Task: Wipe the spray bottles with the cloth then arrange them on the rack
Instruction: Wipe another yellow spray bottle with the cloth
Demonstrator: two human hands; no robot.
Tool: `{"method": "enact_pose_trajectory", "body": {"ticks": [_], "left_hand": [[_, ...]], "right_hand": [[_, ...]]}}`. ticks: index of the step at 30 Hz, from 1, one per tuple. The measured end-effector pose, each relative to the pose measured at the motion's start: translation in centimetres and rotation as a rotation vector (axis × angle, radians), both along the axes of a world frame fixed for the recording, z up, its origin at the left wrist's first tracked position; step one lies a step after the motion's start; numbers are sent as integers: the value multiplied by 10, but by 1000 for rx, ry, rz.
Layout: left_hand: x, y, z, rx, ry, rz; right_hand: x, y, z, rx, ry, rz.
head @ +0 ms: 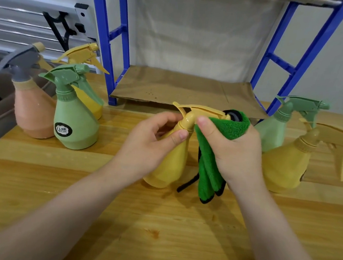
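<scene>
- My forearms come in from six o'clock, nearest the lens, over the wooden desk (39, 181).
- At nine o'clock stands a group still to be wiped, I judge: a peach bottle (32, 110) with a grey trigger, a green bottle (76, 120) with a black label, and a yellow bottle (90, 101) behind it.
- My left hand (149, 144) has its grip clenched round the neck of the yellow spray bottle (170, 162), thumb across the collar; the bottle is at centre, tilted, its base at or just above the desk.
- My right hand (232, 151) grips the green cloth (211, 165), bunched against the bottle's trigger head, its loose end hanging toward six.
- At three o'clock, a green bottle on the right (272, 135) and a yellow bottle on the right (286, 165) stand close together.
- Step in hand, as I judge it: wiping the head of this bottle. Next calls for running the cloth down the body, then lifting the bottle to twelve o'clock.
- There the blue rack (105, 42) waits, its low shelf lined with brown cardboard (180, 89) and holding no bottles.
- A pale wall is behind the rack; grey slats are at ten o'clock.
</scene>
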State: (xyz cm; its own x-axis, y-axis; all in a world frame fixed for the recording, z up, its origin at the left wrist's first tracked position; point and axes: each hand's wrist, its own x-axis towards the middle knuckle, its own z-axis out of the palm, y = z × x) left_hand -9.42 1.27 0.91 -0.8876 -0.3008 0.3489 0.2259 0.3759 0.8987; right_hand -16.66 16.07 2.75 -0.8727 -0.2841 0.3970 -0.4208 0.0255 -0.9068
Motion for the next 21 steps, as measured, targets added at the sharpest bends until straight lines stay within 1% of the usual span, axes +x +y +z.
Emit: {"method": "enact_pose_trajectory", "body": {"ticks": [1, 3, 7, 12, 15, 17, 18, 19, 21], "left_hand": [[0, 2, 0, 17, -5, -7], [0, 3, -2, 52, -5, -4], [-2, -3, -4, 128, -7, 9], [-3, -4, 0, 271, 3, 4], [-4, -4, -1, 310, 11, 12], [-4, -3, -1, 312, 19, 33], [-4, -3, -1, 313, 22, 43], [-4, -3, -2, 317, 24, 54], [-4, -4, -3, 332, 22, 77]], "right_hand": [[0, 1, 2, 3, -15, 7], [1, 4, 6, -13, -85, 87], [2, 7, 10, -150, -306, 294], [-1, 8, 9, -231, -515, 408], [-1, 7, 5, -250, -588, 427], [-1, 6, 3, -215, -550, 356], [0, 4, 1, -167, -485, 295], [0, 3, -1, -89, -377, 213], [0, 0, -4, 100, -92, 27]]}}
